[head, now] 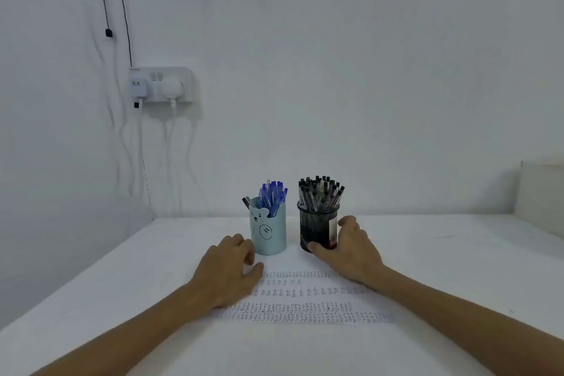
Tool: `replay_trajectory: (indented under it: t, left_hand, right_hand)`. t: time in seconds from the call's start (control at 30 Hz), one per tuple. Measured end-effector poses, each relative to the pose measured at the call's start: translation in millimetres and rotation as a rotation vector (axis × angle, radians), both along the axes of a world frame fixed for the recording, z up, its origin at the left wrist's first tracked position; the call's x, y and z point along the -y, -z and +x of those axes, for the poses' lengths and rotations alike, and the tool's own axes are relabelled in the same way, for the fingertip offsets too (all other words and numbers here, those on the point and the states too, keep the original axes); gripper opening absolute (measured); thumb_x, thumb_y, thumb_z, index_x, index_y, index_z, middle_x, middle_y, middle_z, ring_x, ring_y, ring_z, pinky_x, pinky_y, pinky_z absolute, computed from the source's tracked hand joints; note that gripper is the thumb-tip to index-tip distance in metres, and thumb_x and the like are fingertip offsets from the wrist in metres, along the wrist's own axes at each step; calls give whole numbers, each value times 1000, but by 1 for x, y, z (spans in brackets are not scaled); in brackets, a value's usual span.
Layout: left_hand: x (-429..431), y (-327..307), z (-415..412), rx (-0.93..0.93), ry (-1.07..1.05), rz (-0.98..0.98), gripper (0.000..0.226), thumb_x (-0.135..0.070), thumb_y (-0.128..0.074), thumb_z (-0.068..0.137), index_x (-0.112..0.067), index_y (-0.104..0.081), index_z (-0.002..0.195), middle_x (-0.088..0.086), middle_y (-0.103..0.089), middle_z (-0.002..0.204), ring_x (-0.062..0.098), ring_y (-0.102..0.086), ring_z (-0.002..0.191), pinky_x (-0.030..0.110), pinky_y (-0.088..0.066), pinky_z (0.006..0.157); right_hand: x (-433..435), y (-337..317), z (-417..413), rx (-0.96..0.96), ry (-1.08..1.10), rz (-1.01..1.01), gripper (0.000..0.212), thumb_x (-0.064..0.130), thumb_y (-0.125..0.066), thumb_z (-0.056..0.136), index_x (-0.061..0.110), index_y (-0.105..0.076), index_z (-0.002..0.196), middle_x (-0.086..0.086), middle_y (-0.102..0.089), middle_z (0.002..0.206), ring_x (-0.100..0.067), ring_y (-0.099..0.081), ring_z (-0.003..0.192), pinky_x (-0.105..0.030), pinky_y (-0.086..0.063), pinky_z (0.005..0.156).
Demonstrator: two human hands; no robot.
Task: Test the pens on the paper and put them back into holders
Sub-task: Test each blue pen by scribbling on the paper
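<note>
Scribbled paper (305, 311) lies flat; right hand (351, 253) grips cylindrical mesh holder (314, 229).

Black wire-mesh metal holder (314, 227) beside a smooth matt pale-blue plastic holder (270, 233); glossy plastic pens (320, 192); thin white paper (305, 299) on a matt white desk (457, 268).

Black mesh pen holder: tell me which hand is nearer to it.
Right. The right hand grips the black mesh pen holder from its right, thumb at its base. The left hand rests apart, left of the pale blue bear-face pen holder.
</note>
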State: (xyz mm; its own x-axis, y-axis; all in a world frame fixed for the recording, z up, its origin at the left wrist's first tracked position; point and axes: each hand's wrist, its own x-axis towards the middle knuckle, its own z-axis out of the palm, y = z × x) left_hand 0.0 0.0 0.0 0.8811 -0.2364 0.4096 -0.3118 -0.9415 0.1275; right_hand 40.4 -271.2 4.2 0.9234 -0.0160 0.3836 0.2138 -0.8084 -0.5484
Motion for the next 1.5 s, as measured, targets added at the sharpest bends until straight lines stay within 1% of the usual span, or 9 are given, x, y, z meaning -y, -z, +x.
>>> replay_trajectory:
  t: [0.13, 0.53, 0.7, 0.8, 0.9, 1.0, 1.13, 1.3, 1.5]
  left_hand:
    - [-8, 6, 5, -47, 43, -106, 57, -78, -29, 76, -32, -55, 98, -20, -52, 104, 6, -47, 101, 32, -40, 93]
    - [-18, 10, 7, -89, 103, -112, 56, -81, -26, 79, -39, -49, 107, -26, -46, 115, -6, -40, 110, 24, -33, 96]
    - [-19, 10, 8, -175, 37, -100, 72, -87, -20, 74, -36, -41, 119, -23, -40, 126, 2, -37, 120, 27, -34, 105]
    - [-21, 7, 8, -191, 44, -79, 79, -89, -19, 73, -35, -41, 127, -23, -40, 131, 1, -36, 123, 27, -34, 105]
    - [-23, 3, 6, -203, 55, -78, 82, -87, -18, 74, -32, -44, 130, -22, -42, 132, 2, -37, 125, 28, -35, 106]
    - [-26, -2, 4, -205, 67, -112, 67, -75, -30, 90, -28, -47, 134, -19, -45, 133, 4, -39, 129, 29, -37, 109]
    - [-29, -3, 5, -154, 73, -128, 31, -38, -46, 110, -23, -47, 137, -14, -47, 129, 7, -41, 126, 24, -36, 101]
    - [-37, 0, 13, -179, 100, -54, 36, -12, -39, 108, -22, -44, 142, -12, -45, 141, 7, -38, 126, 26, -37, 107]
    - [-44, -2, 16, -185, 158, -45, 34, -14, -41, 108, -24, -51, 139, -18, -46, 136, 4, -40, 123, 19, -37, 105]
  right_hand:
    - [-3, 0, 8, 19, 33, -83, 68, 78, -65, 75, 19, -41, 99, 6, -53, 92, -16, -57, 82, -31, -41, 59]
    - [8, 4, 26, 31, 26, -83, 43, 48, -62, 96, 10, -47, 108, -5, -64, 95, -23, -62, 83, -35, -50, 68]
    - [10, 6, 24, 109, 36, 108, 49, 29, -73, 92, 6, -39, 118, -3, -44, 110, -18, -50, 89, -24, -38, 68]
    - [12, 5, 22, 133, 32, 150, 36, 22, -71, 92, 11, -39, 103, 0, -48, 99, -11, -50, 78, -19, -37, 59]
    - [10, 2, 18, 101, 1, 82, 13, 17, -65, 93, 16, -51, 92, 2, -61, 80, -14, -57, 71, -30, -47, 62]
    - [5, 1, 12, 119, -29, -30, 11, 15, -63, 91, 20, -54, 86, 6, -61, 69, -13, -58, 64, -33, -50, 61]
    - [4, 2, 11, 156, -108, -122, 14, 15, -62, 91, 22, -50, 86, 8, -56, 60, -12, -54, 56, -37, -51, 59]
    - [0, 5, 8, 222, -286, -216, 20, 16, -63, 92, 26, -46, 88, 10, -49, 59, -10, -44, 53, -23, -38, 52]
    - [2, 4, 13, 217, -302, -243, 15, 20, -63, 93, 25, -48, 93, 11, -50, 64, -9, -47, 57, -26, -40, 55]
